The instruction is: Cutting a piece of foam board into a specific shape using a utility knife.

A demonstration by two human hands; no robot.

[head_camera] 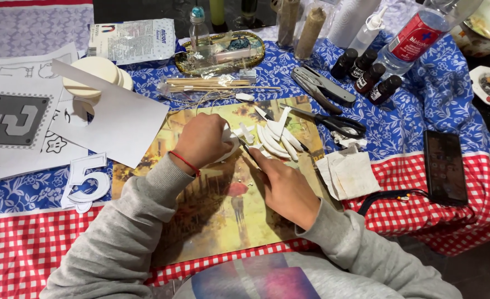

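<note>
My left hand, with a red string at the wrist, is closed on a white foam piece over a yellowish picture mat. My right hand grips a thin dark craft knife, its tip touching the white piece. Several curved white cut strips lie just beyond both hands on the mat. Both sleeves are grey.
Black scissors, pliers, small dark bottles, wooden skewers and a gold tray lie at the back. A dark phone and crumpled tissue sit right. White paper sheets and a white cutout numeral lie left.
</note>
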